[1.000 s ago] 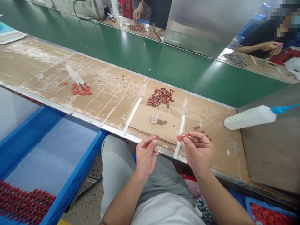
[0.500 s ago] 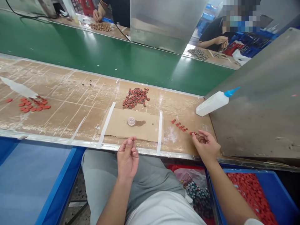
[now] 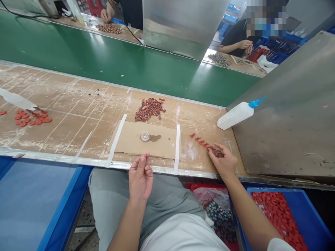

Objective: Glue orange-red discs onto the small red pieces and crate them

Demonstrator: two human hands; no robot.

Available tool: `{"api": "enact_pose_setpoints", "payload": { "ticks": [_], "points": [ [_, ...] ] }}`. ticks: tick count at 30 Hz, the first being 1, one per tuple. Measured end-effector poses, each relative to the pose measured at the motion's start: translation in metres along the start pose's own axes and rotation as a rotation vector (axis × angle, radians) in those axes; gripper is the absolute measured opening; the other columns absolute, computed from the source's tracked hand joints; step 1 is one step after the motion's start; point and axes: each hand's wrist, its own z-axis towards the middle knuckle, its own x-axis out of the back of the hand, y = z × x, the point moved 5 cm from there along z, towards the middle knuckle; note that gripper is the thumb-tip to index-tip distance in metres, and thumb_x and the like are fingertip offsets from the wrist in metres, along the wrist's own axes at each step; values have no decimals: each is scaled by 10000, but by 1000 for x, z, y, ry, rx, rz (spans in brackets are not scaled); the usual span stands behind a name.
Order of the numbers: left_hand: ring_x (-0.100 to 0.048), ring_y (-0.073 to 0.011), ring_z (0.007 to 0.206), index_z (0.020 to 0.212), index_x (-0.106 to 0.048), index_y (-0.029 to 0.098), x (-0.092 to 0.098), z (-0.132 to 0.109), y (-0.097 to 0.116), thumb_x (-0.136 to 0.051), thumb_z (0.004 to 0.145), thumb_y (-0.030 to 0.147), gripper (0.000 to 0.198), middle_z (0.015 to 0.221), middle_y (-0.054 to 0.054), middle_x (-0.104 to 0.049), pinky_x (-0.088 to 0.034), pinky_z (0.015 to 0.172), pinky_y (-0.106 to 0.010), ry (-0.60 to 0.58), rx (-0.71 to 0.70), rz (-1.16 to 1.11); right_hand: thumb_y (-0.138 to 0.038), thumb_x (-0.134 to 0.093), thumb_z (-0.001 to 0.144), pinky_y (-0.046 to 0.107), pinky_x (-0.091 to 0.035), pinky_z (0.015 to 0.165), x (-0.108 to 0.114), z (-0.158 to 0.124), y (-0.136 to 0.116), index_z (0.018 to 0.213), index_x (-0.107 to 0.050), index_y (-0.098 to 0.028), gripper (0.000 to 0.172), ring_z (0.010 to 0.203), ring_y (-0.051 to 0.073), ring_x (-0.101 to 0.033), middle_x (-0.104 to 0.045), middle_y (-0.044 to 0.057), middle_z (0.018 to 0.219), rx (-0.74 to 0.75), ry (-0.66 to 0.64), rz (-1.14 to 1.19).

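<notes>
My right hand (image 3: 222, 159) pinches a small red piece (image 3: 210, 148) between thumb and fingertips, low over the table at the near end of a slanting row of similar red pieces (image 3: 201, 142). Each has a round red base with a small dark and red part on top. My left hand (image 3: 141, 170) is held palm up at the table edge, thumb pressed to the curled fingers, with nothing visible in it. Beyond it a small clear cup (image 3: 144, 136) sits on a taped cardboard sheet (image 3: 167, 148), beside a brown wet stain.
Behind the cardboard lies a pile of small red and black parts (image 3: 150, 109). Red discs (image 3: 32, 118) lie far left. A white bottle with a blue nozzle (image 3: 237, 115) leans by the metal panel (image 3: 282, 115). A blue bin (image 3: 311, 209) holds red pieces below right. Two co-workers sit opposite.
My right hand has moved slightly left, bringing the red piece close against the end of the row. My left hand keeps its pose. The whole view has shifted a little.
</notes>
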Motion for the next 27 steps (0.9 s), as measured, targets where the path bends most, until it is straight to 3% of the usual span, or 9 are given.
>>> {"api": "enact_pose_setpoints", "payload": {
  "ticks": [8, 11, 14, 16, 18, 19, 23, 27],
  "points": [
    [-476, 15, 553, 861, -701, 142, -2, -2, 1, -756, 747, 261, 174, 916, -19, -684, -422, 457, -48, 8, 20, -17, -441, -678, 741, 295, -544, 674, 3, 0, -4, 1092, -634, -174, 443, 641, 151, -650, -737, 75, 938, -31, -3, 39],
    [-521, -11, 577, 883, -706, 130, -3, -2, 3, -684, 808, 309, 196, 923, -41, -694, -460, 488, -84, 12, 56, -50, -417, -653, 771, 304, -538, 666, 12, 0, -5, 1109, -609, -164, 424, 656, 152, -648, -726, 101, 993, -66, 71, 151],
    [-636, -89, 745, 949, -708, 111, -6, -3, 4, -582, 861, 339, 275, 1011, -97, -704, -549, 646, -174, -22, 93, -72, -351, -567, 843, 320, -532, 660, 27, -7, -13, 1069, -612, -150, 305, 717, 181, -673, -722, 105, 887, -29, 263, 308],
    [-659, -166, 944, 1025, -695, 104, -12, -4, 2, -519, 881, 369, 349, 1112, -135, -685, -559, 816, -271, -81, 129, -94, -310, -561, 847, 326, -530, 637, 34, -16, -30, 1011, -632, -173, 225, 687, 184, -670, -706, 75, 788, 38, 315, 384],
    [-607, -234, 1121, 1095, -670, 102, -19, -7, 0, -478, 890, 401, 411, 1219, -161, -641, -509, 949, -364, -141, 179, -126, -276, -615, 810, 323, -525, 598, 33, -26, -60, 980, -650, -215, 184, 630, 176, -650, -701, 51, 763, 131, 215, 430],
    [-570, -258, 1185, 1124, -656, 100, -22, -9, -2, -468, 892, 412, 432, 1266, -171, -613, -478, 990, -397, -165, 207, -143, -257, -651, 782, 319, -520, 576, 29, -31, -79, 991, -656, -237, 210, 610, 171, -638, -709, 47, 789, 186, 106, 440],
    [-469, -288, 1298, 1197, -607, 80, -34, -17, -11, -431, 904, 431, 489, 1368, -196, -528, -395, 1065, -431, -239, 317, -214, -191, -716, 734, 329, -537, 628, 8, -51, -156, 1142, -619, -295, 432, 547, 135, -581, -732, 29, 944, 428, -296, 492],
    [-436, -270, 1328, 1226, -586, 88, -37, -23, -15, -417, 912, 447, 506, 1378, -183, -523, -364, 1086, -398, -269, 369, -249, -186, -700, 765, 330, -550, 711, -14, -58, -196, 1283, -540, -286, 550, 665, 153, -640, -725, 42, 1035, 565, -455, 541]
  ]
}}
